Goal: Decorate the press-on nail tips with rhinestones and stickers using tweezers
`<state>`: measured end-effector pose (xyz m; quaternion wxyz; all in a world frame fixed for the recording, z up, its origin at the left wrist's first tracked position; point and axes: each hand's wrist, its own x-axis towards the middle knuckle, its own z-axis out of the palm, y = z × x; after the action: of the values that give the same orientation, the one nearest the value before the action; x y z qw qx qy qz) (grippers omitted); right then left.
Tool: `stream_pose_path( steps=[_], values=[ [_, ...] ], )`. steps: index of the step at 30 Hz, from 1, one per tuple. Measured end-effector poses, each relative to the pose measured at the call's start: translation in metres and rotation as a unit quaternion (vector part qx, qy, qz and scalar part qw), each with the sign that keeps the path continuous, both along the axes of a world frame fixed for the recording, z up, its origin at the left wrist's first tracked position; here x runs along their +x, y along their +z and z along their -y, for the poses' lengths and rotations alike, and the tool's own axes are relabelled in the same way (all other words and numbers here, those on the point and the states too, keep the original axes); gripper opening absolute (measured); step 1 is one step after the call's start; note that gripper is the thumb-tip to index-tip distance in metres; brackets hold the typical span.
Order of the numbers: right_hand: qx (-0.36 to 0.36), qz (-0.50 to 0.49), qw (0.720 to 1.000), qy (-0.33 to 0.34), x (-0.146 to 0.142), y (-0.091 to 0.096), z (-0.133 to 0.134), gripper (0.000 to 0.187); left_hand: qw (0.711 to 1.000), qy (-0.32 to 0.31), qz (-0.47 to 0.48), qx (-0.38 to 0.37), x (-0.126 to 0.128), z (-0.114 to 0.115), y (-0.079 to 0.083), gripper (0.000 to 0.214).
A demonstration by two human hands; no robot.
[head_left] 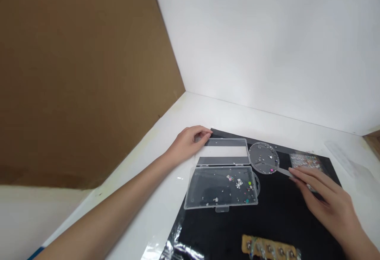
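Note:
A clear plastic box [221,186] lies open on a black sheet [276,216], with small sequins scattered in its near half. Its lid [225,151] lies flat behind it. My left hand [190,143] rests at the lid's far left corner, fingers curled against its edge. My right hand [323,200] pinches a thin grey tool [279,169] whose tip reaches into a round clear dish [263,157] holding tiny sequins.
A packet of glittery pieces [307,161] lies behind my right hand. A tan strip with several shiny items [268,248] sits at the near edge. A brown board [74,74] stands on the left, white walls [267,46] behind. A clear film [347,161] lies far right.

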<state>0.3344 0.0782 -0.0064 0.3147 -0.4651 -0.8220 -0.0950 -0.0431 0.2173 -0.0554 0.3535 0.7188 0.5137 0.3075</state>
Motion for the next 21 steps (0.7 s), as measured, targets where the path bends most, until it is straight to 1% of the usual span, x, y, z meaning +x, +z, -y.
stream_pose_path(
  steps=[3, 5, 8, 11, 16, 20, 21],
  values=[
    [-0.029, 0.028, 0.997, 0.068, 0.005, 0.013, 0.003, 0.039, 1.000, -0.004, 0.007, 0.011, 0.001, 0.000, -0.001, 0.029],
    [-0.032, 0.042, 0.994, 0.095, 0.007, 0.020, 0.005, 0.048, 1.000, -0.004, 0.009, 0.016, 0.000, -0.001, -0.003, 0.027],
    [-0.036, 0.056, 0.992, 0.109, 0.009, 0.025, 0.008, 0.055, 1.000, -0.003, 0.013, 0.024, 0.000, -0.002, -0.006, 0.025],
    [-0.045, 0.071, 0.991, 0.104, 0.015, 0.025, 0.012, 0.059, 0.999, -0.005, 0.018, 0.030, 0.000, -0.003, -0.007, 0.023],
    [-0.077, 0.077, 0.991, 0.082, 0.032, 0.021, 0.016, 0.057, 0.999, -0.006, 0.024, 0.028, 0.002, -0.003, -0.006, 0.022],
    [-0.061, 0.095, 0.984, 0.137, 0.037, 0.020, 0.013, 0.050, 0.999, -0.003, 0.026, 0.027, 0.002, -0.002, -0.005, 0.021],
    [-0.065, 0.084, 0.986, 0.128, 0.035, 0.019, 0.013, 0.047, 0.999, -0.003, 0.026, 0.028, 0.002, -0.002, -0.005, 0.020]
  ],
)
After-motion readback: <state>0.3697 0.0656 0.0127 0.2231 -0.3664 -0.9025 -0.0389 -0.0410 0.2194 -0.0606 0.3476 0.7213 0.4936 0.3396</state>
